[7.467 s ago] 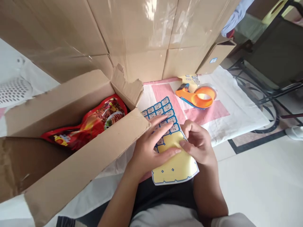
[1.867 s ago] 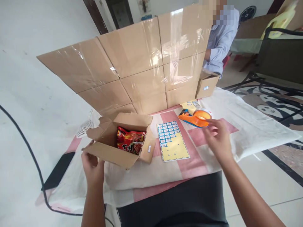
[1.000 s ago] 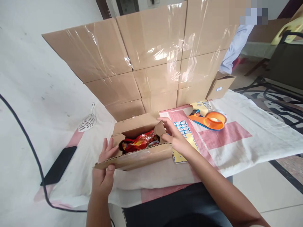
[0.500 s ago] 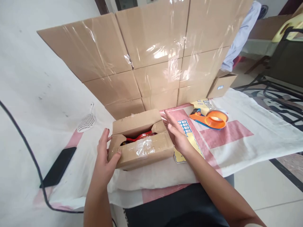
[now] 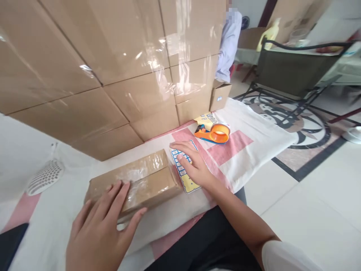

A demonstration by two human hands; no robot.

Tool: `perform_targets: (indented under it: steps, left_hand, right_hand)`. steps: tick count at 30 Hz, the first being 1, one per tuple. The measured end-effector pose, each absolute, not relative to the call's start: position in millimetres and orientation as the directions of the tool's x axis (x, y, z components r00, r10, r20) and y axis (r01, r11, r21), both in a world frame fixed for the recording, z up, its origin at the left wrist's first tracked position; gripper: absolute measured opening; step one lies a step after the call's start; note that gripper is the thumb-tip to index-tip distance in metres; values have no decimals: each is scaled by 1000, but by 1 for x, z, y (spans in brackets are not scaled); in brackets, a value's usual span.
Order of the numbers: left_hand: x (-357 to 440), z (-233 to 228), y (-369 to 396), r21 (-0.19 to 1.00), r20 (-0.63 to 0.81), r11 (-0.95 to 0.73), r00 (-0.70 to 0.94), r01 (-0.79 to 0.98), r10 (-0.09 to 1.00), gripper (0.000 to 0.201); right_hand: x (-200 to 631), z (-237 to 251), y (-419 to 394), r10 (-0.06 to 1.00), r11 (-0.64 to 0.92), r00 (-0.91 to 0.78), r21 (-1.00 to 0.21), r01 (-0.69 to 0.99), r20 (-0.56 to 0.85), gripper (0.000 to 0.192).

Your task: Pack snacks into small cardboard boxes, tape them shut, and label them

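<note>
A small cardboard box [image 5: 153, 180] lies on the cloth, its top flaps folded closed and clear tape showing on them. My left hand [image 5: 104, 214] rests on the box's near left part, fingers stretched out flat over the top. Just right of the box, my right hand [image 5: 190, 163] hovers over or touches a yellow and blue sticker sheet [image 5: 188, 184], fingers extended and holding nothing. Beyond it lies an orange tape dispenser [image 5: 216, 133] with a roll of tape. What the box contains is hidden.
Large taped cardboard boxes [image 5: 141, 101] form a wall behind. A small carton [image 5: 220, 98] stands at their right end, near a person's sleeve [image 5: 227, 45]. At left are a white perforated ladle [image 5: 46, 177] and a dark flat object [image 5: 11, 244]. A chair [image 5: 293, 71] stands right.
The box's top flaps have closed over the red packet seen inside. My left hand has moved onto the top, and my right hand has come off the box's side. The view has swung right.
</note>
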State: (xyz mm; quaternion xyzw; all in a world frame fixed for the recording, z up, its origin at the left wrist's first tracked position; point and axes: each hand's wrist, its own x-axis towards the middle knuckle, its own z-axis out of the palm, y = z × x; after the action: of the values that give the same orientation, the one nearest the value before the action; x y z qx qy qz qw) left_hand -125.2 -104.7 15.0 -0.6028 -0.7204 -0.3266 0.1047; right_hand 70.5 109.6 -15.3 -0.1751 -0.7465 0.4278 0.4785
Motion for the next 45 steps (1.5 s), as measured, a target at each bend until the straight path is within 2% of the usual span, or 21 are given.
perform_targets:
  steps: [3, 5, 7, 9, 12, 16, 19, 21, 22, 23, 25, 27, 29, 31, 34, 37, 41, 43, 45]
  left_hand:
    - [-125, 11, -101, 405, 519, 11, -240, 914, 820, 49]
    - [-126, 8, -92, 367, 513, 53, -250, 929, 821, 56]
    - [-125, 3, -78, 300, 543, 134, -284, 945, 790, 68]
    - [-123, -1, -61, 234, 588, 180, -286, 956, 756, 78]
    - [-118, -4, -41, 165, 637, 163, -231, 973, 735, 89]
    - [-114, -6, -33, 140, 693, 75, -152, 987, 705, 88]
    - [-109, -13, -30, 73, 755, -36, -32, 997, 655, 74]
    - [-101, -19, -24, 17, 801, -176, 92, 984, 592, 51]
    - [-95, -20, -19, 24, 805, -271, 142, 962, 576, 40]
    - [-86, -21, -13, 78, 797, -362, 160, 929, 583, 31]
    - [-66, -15, 3, 339, 714, -448, 85, 827, 695, 25]
    - [-45, -4, 23, 656, 511, -330, -78, 678, 856, 32]
    - [-27, 8, 44, 833, 280, -160, -155, 530, 947, 42]
    - [-15, 18, 62, 887, 153, -70, -149, 456, 977, 44]
    - [-8, 22, 80, 899, 117, -61, -103, 435, 988, 34]
    - [-6, 17, 87, 900, 143, -99, -73, 424, 987, 30]
    - [-3, 12, 85, 847, 319, -233, -104, 478, 942, 26]
    - [-2, 13, 82, 850, 299, -223, -88, 476, 950, 26]
    - [-1, 13, 80, 887, 214, -150, -101, 437, 972, 28]
  right_hand:
    - [107, -36, 114, 922, 293, -269, -956, 16, 278, 25]
    - [128, -48, 127, 991, 88, -109, -994, 64, 81, 39]
    - [140, -54, 146, 999, -14, -30, -996, 91, -17, 59]
    - [141, -52, 168, 999, -33, -33, -991, 132, -37, 60]
    - [132, -46, 200, 1000, -5, -28, -978, 207, -11, 37]
    - [125, -46, 231, 993, 62, 80, -958, 279, 87, 26]
    - [129, -48, 238, 983, 115, 108, -953, 282, 150, 30]
    - [133, -46, 230, 974, 180, 85, -950, 256, 208, 34]
    - [136, -44, 223, 969, 216, 69, -947, 239, 238, 35]
    - [138, -40, 214, 961, 257, 43, -941, 220, 273, 37]
    - [142, -33, 194, 932, 362, -28, -917, 171, 362, 39]
    - [145, -25, 176, 884, 467, -83, -876, 120, 460, 40]
    - [147, -19, 162, 839, 543, -108, -833, 104, 534, 41]
    - [149, -14, 154, 805, 593, -120, -793, 138, 581, 44]
    - [151, -11, 151, 737, 676, -153, -712, 190, 659, 44]
    - [152, -11, 154, 696, 715, -165, -656, 240, 699, 42]
    - [150, -16, 160, 720, 683, -142, -656, 322, 680, 44]
    - [148, -20, 165, 728, 668, -105, -666, 332, 677, 42]
    - [146, -25, 171, 744, 642, -59, -687, 340, 666, 40]
